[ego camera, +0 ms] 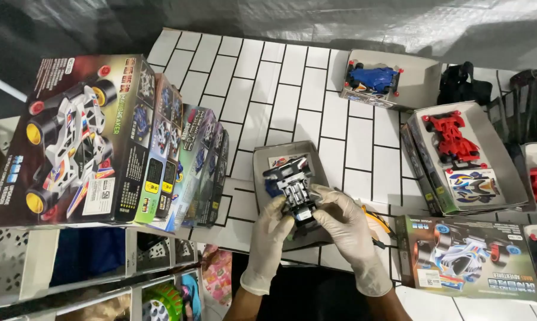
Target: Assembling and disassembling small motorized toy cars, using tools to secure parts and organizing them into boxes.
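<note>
Gripping a small toy car chassis (293,193) from both sides, two gloved hands meet over the middle of the white tiled table (280,83). The left hand (267,238) rises from six o'clock, its fingers curled against the chassis's left flank at about nine o'clock of the model. The right hand (349,229) comes in from five o'clock, thumb and forefinger pinching the lower right edge of the chassis, at about four o'clock of it. Both are closed on the model, which sits between the fingertips with its black, grey and blue underside parts facing up. It hovers just above an open grey box tray (265,163), whose far end extends toward twelve o'clock from the hands.

At nine o'clock a row of boxed toy car kits (120,142) stands leaning together, the nearest showing a white racer with yellow wheels. At one o'clock a blue toy car (372,77) rests in an open box; at two o'clock a red toy car (453,139) lies in another open box with a sticker sheet beside it. At four o'clock a sealed kit box (465,255) lies flat, just beside the right wrist.
</note>
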